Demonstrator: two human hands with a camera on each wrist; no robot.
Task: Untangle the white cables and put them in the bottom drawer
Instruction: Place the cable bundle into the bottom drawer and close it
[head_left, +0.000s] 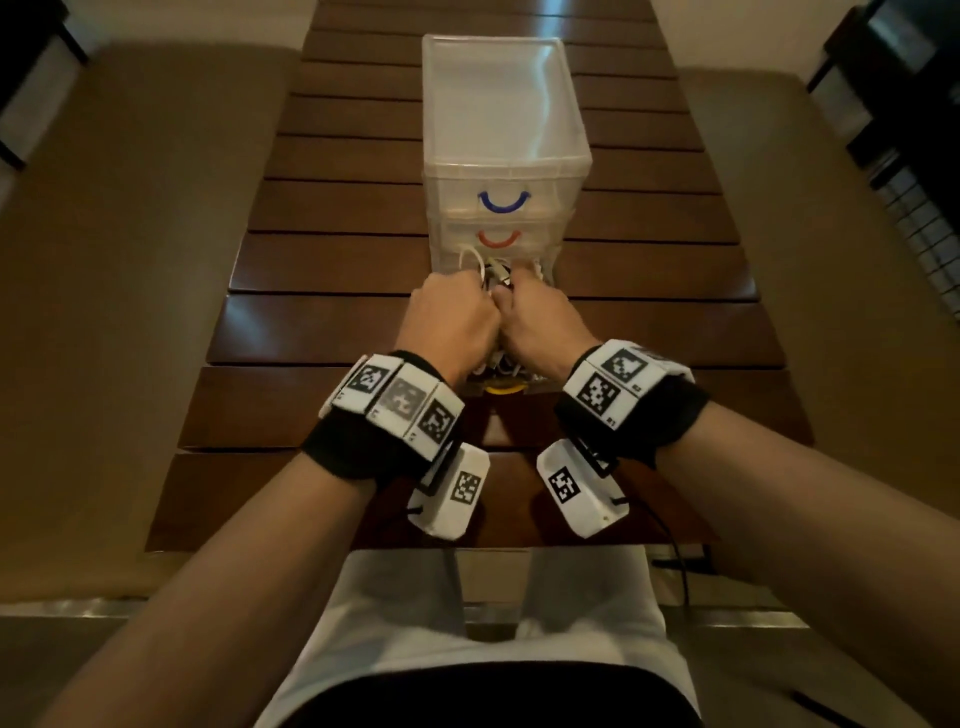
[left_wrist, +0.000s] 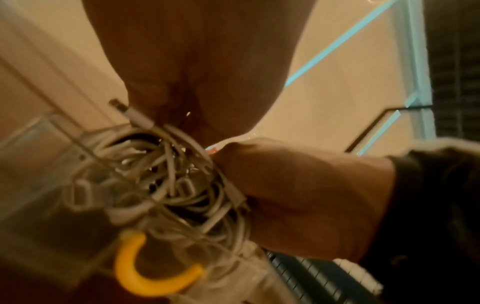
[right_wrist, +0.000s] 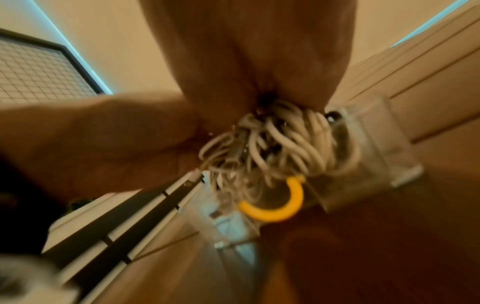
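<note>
While both fists sit knuckle to knuckle over the pulled-out bottom drawer (head_left: 501, 387), the left hand (head_left: 451, 316) and the right hand (head_left: 545, 323) each have their fingers curled tight into the bundle of white cables (head_left: 485, 270), gripping it between them. In the head view the loops of cable rise just beyond the knuckles, right in front of the clear plastic drawer unit (head_left: 501, 109), and a little more of the bundle shows below the wrists near the drawer's yellow handle (head_left: 503, 389). The left wrist view shows the tangle (left_wrist: 176, 185) hanging from the left hand, with a connector plug (left_wrist: 131, 114) sticking out at the top and the right hand (left_wrist: 298, 195) closed on the bundle's side; the yellow handle (left_wrist: 145, 275) lies directly beneath. From the right wrist view the cables (right_wrist: 280, 148) spill down from the right hand's closed fingers into the clear drawer (right_wrist: 363, 164), whose yellow handle (right_wrist: 283, 201) curves just under the lowest loops. The cables remain a knotted clump. The unit stands on a dark slatted wooden table (head_left: 332, 260), and its upper drawers carry a blue handle (head_left: 504, 201) and a red handle (head_left: 498, 239), both pushed in.
</note>
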